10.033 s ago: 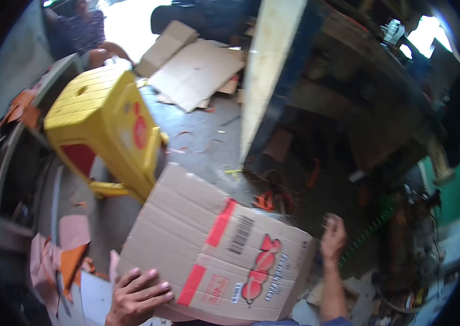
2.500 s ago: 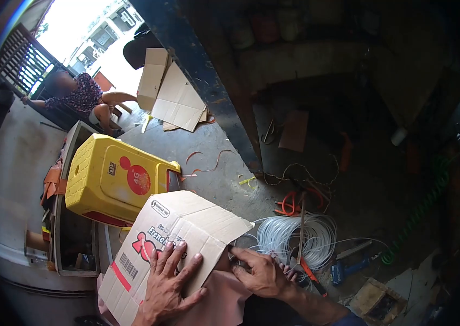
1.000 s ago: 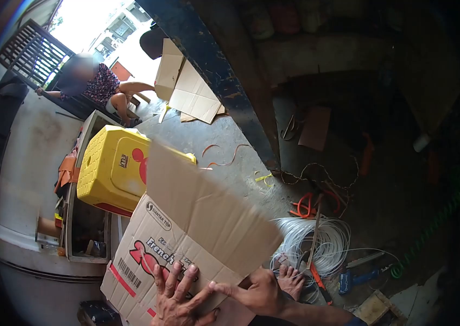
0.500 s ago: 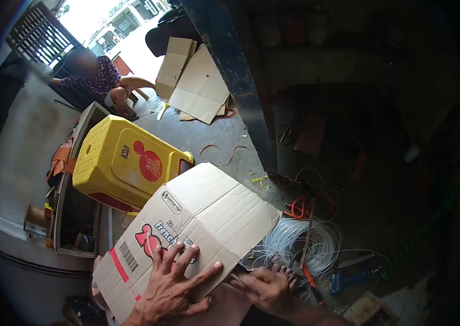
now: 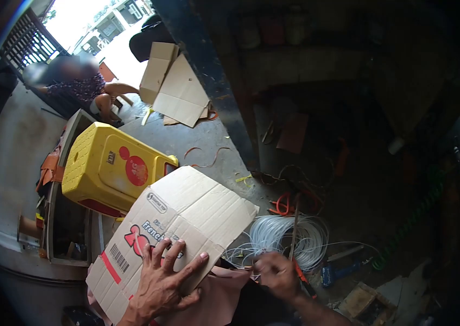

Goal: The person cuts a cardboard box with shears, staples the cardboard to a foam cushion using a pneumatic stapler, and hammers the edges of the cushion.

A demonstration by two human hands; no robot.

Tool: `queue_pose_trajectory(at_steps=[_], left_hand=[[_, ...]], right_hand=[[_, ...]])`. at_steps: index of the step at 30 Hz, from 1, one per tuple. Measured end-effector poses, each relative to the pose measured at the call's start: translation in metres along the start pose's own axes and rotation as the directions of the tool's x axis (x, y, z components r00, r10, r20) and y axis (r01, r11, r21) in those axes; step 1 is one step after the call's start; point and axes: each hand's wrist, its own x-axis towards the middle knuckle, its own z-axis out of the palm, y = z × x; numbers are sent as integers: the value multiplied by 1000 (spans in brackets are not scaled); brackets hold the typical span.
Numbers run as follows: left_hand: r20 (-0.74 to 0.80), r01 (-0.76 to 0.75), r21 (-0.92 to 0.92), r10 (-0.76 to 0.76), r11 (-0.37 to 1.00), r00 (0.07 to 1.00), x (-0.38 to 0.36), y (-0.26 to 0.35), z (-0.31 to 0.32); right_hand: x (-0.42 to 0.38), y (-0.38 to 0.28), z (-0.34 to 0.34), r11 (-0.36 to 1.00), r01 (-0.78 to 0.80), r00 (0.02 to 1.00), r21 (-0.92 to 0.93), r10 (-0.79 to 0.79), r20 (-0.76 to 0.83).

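We've got our left hand (image 5: 159,282) on the cardboard (image 5: 213,214), fingers wide; right hand (image 5: 277,275) near the coil (image 5: 312,239), fingers curled, can't tell if gripping.

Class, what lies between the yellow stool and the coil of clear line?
In the head view, the printed cardboard comes between the yellow stool and the coil, with grey floor showing beyond it.

The left hand (image 5: 163,282) is pressing flat on the printed cardboard (image 5: 173,220); the right hand (image 5: 276,274) is hovering just beside its edge. Beyond the right hand, a coil of clear tubing (image 5: 295,239) is lying on the floor (image 5: 221,187).
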Motion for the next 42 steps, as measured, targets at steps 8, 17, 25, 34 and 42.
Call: queue_pose_trajectory(at_steps=[8,17,25,34,42], left_hand=[[-23,-18,10,18,1000,1000,-8,14,-1],[-54,-60,-7,59,998,997,-12,10,-3],[-6,-27,-26,27,999,1000,-11,9,1],[-77,-57,-98,49,994,996,-13,3,17],[-118,-37,-50,31,998,992,-17,4,23]], right_hand=[[43,113,-119,686,-158,891,-710,-212,-403],[222,161,-145,396,-275,933,-876,-110,-343],[191,120,-182,531,-214,853,-820,-308,-422],[12,-79,-108,961,276,956,12,-274,-106],[-55,-81,-37,927,-172,914,-333,276,297]])
